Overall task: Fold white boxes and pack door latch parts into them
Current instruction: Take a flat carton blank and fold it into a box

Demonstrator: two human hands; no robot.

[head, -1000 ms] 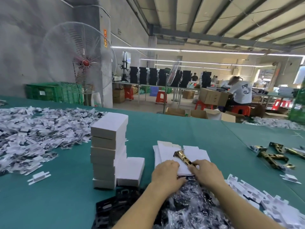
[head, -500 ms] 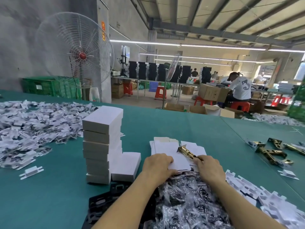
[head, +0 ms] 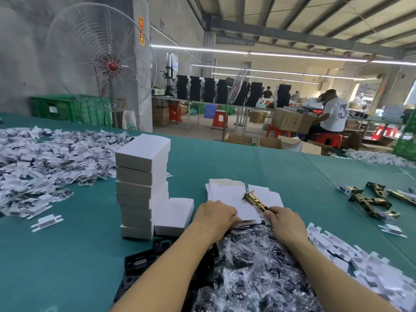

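Note:
A pile of flat white box blanks (head: 227, 194) lies on the green table (head: 258, 167) straight ahead. My left hand (head: 215, 216) rests on the near edge of the top blank, fingers curled down onto it. My right hand (head: 284, 221) grips a brass door latch (head: 255, 200) by its near end; the latch points up and away over the blanks. A stack of folded white boxes (head: 141, 183) stands to the left, with one more box (head: 174, 216) beside its base.
A heap of bagged black parts (head: 252, 271) lies under my forearms. White plastic inserts (head: 369, 266) spread at the right, more brass latches (head: 373, 199) lie farther right, a big pile of white parts (head: 45, 163) at the left. A standing fan (head: 101, 57) is behind the table.
Both hands stay on the blanks and latch; the latch's far end has tilted slightly more upright. The camera has shifted, so the scene sits a little lower and more to the left.

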